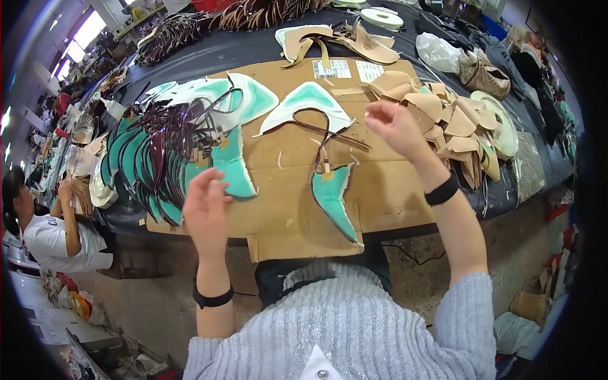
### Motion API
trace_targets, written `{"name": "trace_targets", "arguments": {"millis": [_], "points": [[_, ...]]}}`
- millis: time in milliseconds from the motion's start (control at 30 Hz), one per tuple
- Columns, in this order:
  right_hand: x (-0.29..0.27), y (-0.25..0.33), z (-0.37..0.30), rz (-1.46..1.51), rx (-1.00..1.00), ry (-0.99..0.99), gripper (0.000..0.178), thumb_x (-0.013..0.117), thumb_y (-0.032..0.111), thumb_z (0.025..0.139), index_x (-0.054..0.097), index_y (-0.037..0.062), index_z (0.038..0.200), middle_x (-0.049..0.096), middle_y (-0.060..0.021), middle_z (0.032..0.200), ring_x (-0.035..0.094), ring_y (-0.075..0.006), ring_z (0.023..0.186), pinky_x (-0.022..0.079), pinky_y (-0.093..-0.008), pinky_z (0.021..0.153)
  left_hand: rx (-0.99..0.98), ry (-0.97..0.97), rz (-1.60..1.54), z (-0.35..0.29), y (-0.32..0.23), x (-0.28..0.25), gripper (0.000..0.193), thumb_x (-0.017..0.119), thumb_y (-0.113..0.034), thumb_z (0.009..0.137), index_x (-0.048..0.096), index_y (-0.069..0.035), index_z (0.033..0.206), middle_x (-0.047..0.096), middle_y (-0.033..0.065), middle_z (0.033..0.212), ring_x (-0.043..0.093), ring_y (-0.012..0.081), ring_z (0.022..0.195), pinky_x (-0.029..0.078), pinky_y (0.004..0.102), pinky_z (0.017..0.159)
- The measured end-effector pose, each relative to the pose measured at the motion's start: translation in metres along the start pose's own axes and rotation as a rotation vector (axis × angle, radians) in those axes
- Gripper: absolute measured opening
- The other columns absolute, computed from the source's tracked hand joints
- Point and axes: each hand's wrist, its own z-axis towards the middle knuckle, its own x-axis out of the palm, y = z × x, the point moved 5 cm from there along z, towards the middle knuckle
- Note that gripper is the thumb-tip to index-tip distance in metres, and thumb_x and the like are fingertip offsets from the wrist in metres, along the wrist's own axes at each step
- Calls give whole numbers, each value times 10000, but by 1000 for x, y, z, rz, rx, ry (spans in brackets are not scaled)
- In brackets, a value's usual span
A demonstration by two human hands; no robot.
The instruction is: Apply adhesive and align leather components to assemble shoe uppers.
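Observation:
My left hand hovers over the near left of a cardboard sheet, fingers loosely bent and apart, nothing visible in them. Beside it is a green fabric piece at the edge of a fanned pile of green pieces with dark maroon straps. My right hand is raised over the sheet's right side, its fingers bent toward the thumb with nothing visible between them. Between my hands lie a white-and-green curved piece and a pointed green piece, with thin dark straps running between them.
Beige shaped pieces are heaped at the right, beside a pale round roll. More beige pieces, a white roll and a plastic bag lie farther back. At the left, another person handles brown pieces.

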Motion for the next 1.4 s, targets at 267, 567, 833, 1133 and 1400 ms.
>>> {"name": "trace_targets", "arguments": {"millis": [267, 567, 833, 1133, 1400], "points": [[19, -15, -50, -315, -49, 28, 423, 688, 130, 768, 593, -8, 1157, 615, -184, 1130, 587, -312, 1057, 480, -389, 901, 66, 581, 361, 9, 5, 80, 201, 568, -90, 911, 595, 20, 1077, 671, 90, 808, 652, 151, 692, 525, 256, 631], [54, 59, -165, -203, -338, 306, 734, 758, 239, 766, 421, 73, 1397, 547, -198, 1273, 543, -370, 1136, 447, -409, 963, -189, 806, 236, 10, 35, 164, 347, 556, -181, 947, 476, 44, 1198, 619, 52, 762, 580, 95, 580, 482, 245, 480], [55, 9, -154, 1413, 459, -231, 226, 484, 78, 966, 545, 27, 1177, 639, -101, 1068, 648, -202, 924, 588, -336, 789, -503, 666, -163, 15, 37, 164, 361, 515, -360, 977, 561, -45, 1147, 622, 52, 1008, 593, 143, 915, 509, 295, 711], [95, 19, -154, 1379, 550, -159, 475, 579, 117, 937, 379, 8, 1354, 544, -167, 1253, 576, -264, 1122, 514, -337, 937, -238, 500, -179, 12, 3, 166, 762, 730, -36, 780, 304, -48, 1412, 380, 152, 1395, 559, 158, 1013, 509, 302, 831], [81, 26, -106, 669, 29, -204, 819, 684, 127, 838, 182, 52, 1480, 425, -124, 1366, 494, -260, 1207, 433, -397, 993, 216, 902, 46, 20, -26, 218, 607, 662, -95, 857, 362, -37, 1382, 518, 176, 1256, 647, 183, 890, 551, 285, 672]]}}
